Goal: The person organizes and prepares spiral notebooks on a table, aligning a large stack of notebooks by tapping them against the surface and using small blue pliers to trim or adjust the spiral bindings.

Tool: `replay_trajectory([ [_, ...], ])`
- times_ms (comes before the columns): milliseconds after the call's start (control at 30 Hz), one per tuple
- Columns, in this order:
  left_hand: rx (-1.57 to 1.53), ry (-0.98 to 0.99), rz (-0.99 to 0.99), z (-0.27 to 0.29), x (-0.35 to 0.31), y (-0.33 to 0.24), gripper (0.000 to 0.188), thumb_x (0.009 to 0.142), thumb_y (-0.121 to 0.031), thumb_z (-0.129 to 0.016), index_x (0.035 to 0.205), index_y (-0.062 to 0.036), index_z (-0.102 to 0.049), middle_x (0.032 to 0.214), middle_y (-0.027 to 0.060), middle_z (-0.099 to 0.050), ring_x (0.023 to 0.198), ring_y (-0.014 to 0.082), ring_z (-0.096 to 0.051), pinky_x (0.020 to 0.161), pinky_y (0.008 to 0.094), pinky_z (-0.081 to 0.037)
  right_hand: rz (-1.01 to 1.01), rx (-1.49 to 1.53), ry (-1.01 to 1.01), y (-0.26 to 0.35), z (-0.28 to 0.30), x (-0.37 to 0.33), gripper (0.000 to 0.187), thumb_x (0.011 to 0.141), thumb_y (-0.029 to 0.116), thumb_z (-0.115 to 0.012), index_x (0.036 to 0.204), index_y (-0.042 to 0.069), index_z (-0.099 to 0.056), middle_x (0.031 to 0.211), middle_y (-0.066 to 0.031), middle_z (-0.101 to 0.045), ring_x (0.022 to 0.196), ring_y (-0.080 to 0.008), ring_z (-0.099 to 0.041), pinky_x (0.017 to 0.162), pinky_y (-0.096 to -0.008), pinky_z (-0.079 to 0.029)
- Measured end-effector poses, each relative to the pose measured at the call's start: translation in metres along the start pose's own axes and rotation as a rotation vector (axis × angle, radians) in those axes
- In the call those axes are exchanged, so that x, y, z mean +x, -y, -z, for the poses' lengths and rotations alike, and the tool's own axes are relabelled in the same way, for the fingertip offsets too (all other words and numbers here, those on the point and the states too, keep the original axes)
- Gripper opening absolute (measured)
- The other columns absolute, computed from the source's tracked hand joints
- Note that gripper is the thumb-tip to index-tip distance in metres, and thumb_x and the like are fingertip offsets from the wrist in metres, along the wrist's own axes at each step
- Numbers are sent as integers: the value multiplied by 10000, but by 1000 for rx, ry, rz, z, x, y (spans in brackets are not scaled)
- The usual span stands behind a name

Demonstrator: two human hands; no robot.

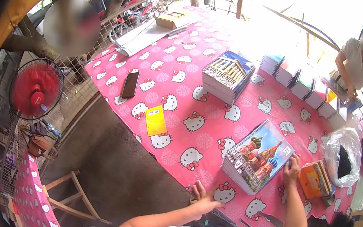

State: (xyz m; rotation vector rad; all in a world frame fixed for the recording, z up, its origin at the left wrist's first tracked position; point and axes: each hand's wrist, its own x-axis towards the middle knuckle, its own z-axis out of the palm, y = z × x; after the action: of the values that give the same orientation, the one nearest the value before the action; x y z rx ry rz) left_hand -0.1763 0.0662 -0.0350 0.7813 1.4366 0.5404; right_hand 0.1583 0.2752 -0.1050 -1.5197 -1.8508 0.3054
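A stack of spiral notebooks [257, 157] lies in front of me on the table, its top cover showing a cathedral with colourful domes. My right hand [292, 170] rests against the right edge of this stack, fingers stretched along its side, not wrapped round it. At the table's near edge, left of the stack, is my left hand [206, 198], open with thumb and fingers apart and nothing in it. Farther back stands another stack of notebooks [228, 76] with a columned temple on its cover.
A pink patterned cloth [181, 113] covers the table. On it lie a phone [130, 84], a yellow notepad [156, 121], an orange-covered pile [317, 181] and a plastic bag [341, 156]. Across it, a person [357, 64] handles items beside a row of notebooks [303, 84]. A red fan [37, 92] stands left.
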Motion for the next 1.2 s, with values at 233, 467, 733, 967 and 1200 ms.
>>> replay_trajectory([
  [233, -691, 85, 13, 82, -12, -92, 1005, 789, -260, -695, 1473, -133, 31, 1518, 145, -105, 1420, 298, -34, 1032, 642, -147, -245, 576, -77, 9, 48, 99, 823, 829, 623, -558, 1354, 22, -357, 1296, -172, -458, 1234, -256, -425, 1045, -401, -306],
  [467, -881, -156, -133, 154, 73, -129, 1070, 745, -258, -728, 1465, -180, 61, 1528, 109, -15, 1402, 374, 74, 983, 754, -76, -150, 490, 299, 180, 3, 219, 719, 856, 610, -528, 1261, 15, -512, 1233, -94, -536, 1205, -229, -442, 1033, -366, -305],
  [733, -840, -27, -212, 235, 188, -211, 1166, 694, -243, -779, 1450, -276, 109, 1527, 81, -44, 1394, 356, 32, 969, 747, -173, -952, 628, 452, 178, -147, 281, 1322, 508, 962, -422, 1364, -39, -308, 1129, -194, -528, 1064, -327, -495, 945, -629, -315],
  [967, -657, 297, -259, 295, 250, -237, 1322, 634, -522, -805, 1432, -269, 217, 1512, 70, -232, 1416, 304, -55, 1006, 715, -80, -787, 1229, 396, 234, -194, 276, 772, 791, 711, -485, 1245, 88, -530, 1098, -99, -641, 976, -195, -633, 825, -357, -530],
  [1200, -668, 201, -272, 296, 309, -254, 1176, 609, -488, -836, 1464, -167, -95, 1466, 165, -194, 1345, 320, -241, 1051, 548, -266, -706, 1307, 276, 266, -220, 285, 733, 813, 657, -517, 1268, 83, -502, 1177, -123, -600, 1021, -230, -620, 846, -355, -533],
])
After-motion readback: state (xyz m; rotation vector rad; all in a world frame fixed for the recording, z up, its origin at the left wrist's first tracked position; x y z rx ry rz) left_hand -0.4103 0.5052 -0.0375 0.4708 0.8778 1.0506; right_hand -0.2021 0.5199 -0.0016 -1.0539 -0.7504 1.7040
